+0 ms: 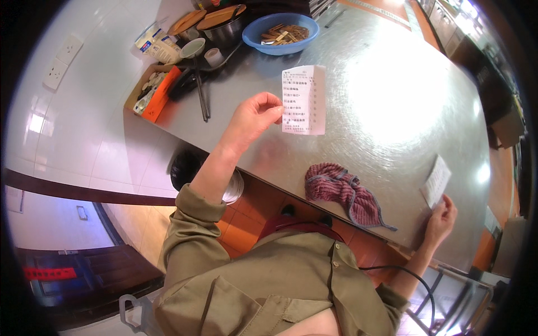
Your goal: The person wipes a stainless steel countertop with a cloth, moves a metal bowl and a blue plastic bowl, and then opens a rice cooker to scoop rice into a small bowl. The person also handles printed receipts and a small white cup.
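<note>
Between thumb and fingers, my left hand (254, 119) grips the left edge of a printed paper slip (303, 100), held up over the steel table (260, 155). My right hand (441, 220), near the table's front right edge, holds a second, folded paper slip (436, 181) by its lower end. A crumpled dark red ribbed cloth (336, 187) with grey edging lies between my hands at the front edge of the table. Both slips bear printed writing.
A blue plastic basin (280, 34) with wooden clothespins stands at the back. To its left are metal pots with wooden lids (220, 19), a small strainer (192, 48), a roll of tape (214, 57) and an open cardboard box (145, 90) with small items. A white-tiled wall (80, 109) bounds the left.
</note>
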Demonstrator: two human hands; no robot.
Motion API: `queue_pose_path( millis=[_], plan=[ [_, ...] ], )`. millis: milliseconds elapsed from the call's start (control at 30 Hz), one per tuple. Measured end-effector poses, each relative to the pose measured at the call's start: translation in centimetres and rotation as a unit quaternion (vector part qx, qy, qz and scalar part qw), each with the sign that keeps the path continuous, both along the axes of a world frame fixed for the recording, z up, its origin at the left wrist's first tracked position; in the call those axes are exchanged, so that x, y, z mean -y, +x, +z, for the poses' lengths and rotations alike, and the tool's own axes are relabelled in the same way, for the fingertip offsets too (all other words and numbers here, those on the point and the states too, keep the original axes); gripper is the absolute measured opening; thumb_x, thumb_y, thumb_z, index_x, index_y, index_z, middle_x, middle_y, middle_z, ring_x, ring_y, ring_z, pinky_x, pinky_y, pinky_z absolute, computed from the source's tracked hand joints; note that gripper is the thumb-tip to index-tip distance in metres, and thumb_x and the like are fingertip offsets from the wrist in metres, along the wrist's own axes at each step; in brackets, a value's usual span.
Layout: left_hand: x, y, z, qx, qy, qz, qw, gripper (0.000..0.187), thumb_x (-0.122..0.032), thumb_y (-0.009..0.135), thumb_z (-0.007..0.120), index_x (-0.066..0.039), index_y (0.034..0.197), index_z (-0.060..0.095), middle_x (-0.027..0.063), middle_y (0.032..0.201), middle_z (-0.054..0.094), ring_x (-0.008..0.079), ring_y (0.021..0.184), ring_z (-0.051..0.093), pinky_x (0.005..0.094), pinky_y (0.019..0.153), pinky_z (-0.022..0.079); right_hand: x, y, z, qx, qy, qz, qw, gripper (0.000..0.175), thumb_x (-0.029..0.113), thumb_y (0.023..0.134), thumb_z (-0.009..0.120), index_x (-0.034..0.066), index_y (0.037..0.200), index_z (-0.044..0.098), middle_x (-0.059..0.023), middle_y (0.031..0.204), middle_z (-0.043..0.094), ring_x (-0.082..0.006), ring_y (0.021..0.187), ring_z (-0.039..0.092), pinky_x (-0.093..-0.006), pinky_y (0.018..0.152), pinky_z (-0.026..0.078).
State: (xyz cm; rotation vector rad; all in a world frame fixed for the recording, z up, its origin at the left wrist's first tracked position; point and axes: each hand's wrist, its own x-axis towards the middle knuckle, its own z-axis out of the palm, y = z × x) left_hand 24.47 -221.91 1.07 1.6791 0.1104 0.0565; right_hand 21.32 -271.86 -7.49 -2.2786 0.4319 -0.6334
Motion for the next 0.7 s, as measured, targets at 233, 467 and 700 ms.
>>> queue_pose_path(
  millis=[233, 467, 700],
  plan=[
    [2.0, 0.4, -0.4, 0.03, 0.032, -0.032, 0.999, 0.013, -0.011, 0.09, 0.064, 0.0, 0.096, 0.063, 0.0022, 0.09, 0.066, 0.0103, 0.083, 0.063, 0.0253, 0.078, 0.051, -3.5, -0.3, 2.4, 0.137, -0.068, 0.077, 0.985, 0.02, 0.008, 0.094, 0.057, 0.0057, 0.11, 0.069, -0.0027, 0.1, 0.063, -0.0089, 0.078, 0.055, -0.0241, 0.066, 0.045],
    [5.8, 0.1, 0.0, 0.04, 0.055, -0.11, 0.992, 0.011, -0.01, 0.09, 0.063, 0.0, 0.096, 0.062, 0.0009, 0.089, 0.065, 0.0087, 0.083, 0.062, 0.0245, 0.078, 0.05, -13.3, 1.3, 7.5, -0.003, 0.15, 0.322, 0.935, 0.024, 0.013, 0.098, 0.055, 0.0024, 0.118, 0.063, -0.0034, 0.104, 0.066, -0.0082, 0.086, 0.059, -0.0216, 0.067, 0.047],
    [8.4, -0.2, -0.7, 0.053, 0.001, -0.204, 0.978, 0.018, -0.018, 0.094, 0.058, -0.003, 0.104, 0.059, -0.0006, 0.093, 0.062, 0.0074, 0.086, 0.059, 0.0233, 0.076, 0.047, -19.9, 4.3, 6.7, -0.051, 0.303, 0.391, 0.868, 0.031, 0.016, 0.098, 0.06, -0.003, 0.122, 0.06, -0.0047, 0.102, 0.067, -0.0083, 0.091, 0.06, -0.0237, 0.077, 0.05]
  ],
)
